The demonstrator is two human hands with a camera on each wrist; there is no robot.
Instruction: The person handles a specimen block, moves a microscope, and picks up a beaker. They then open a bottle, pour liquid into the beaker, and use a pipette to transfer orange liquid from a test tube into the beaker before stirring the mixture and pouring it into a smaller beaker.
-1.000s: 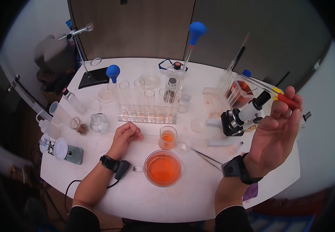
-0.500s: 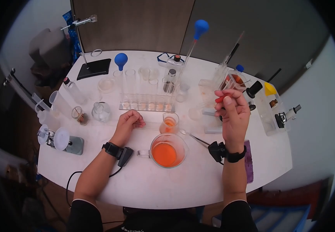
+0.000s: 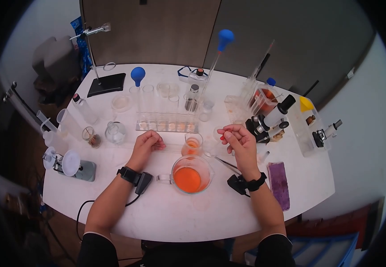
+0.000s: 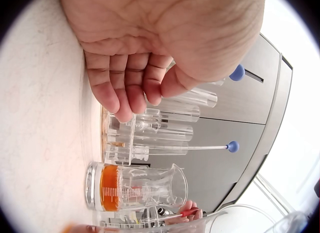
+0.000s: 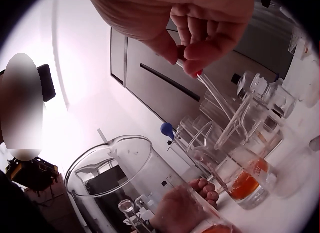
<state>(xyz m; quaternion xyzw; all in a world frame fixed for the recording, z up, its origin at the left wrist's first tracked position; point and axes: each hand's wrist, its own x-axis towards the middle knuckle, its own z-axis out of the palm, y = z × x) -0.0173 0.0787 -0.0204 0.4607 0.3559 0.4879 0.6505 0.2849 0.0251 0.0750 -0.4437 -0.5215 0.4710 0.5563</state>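
Note:
My right hand (image 3: 242, 147) is raised over the table, just right of a small glass beaker (image 3: 193, 138). Between thumb and fingers it pinches a glass dropper with a red rubber bulb (image 3: 222, 132); its clear tube (image 5: 213, 91) slants down toward the small beaker in the right wrist view. That beaker holds a little orange liquid (image 4: 109, 187). In front of it stands a large glass jug (image 3: 211, 171) with a handle, partly filled with orange liquid. My left hand (image 3: 146, 149) rests on the table left of the beaker, its fingers loosely curled around nothing.
Behind the hands stands a test tube rack (image 3: 166, 127). A microscope (image 3: 271, 120) and a purple cloth (image 3: 279, 184) are on the right. Tweezers (image 3: 226, 163) lie beside the jug. To the left are a balance (image 3: 81, 169) and a round flask (image 3: 115, 132).
My right hand has come from the far right, above the microscope, leftward and down toward the small beaker with the dropper. The left hand has stayed in place.

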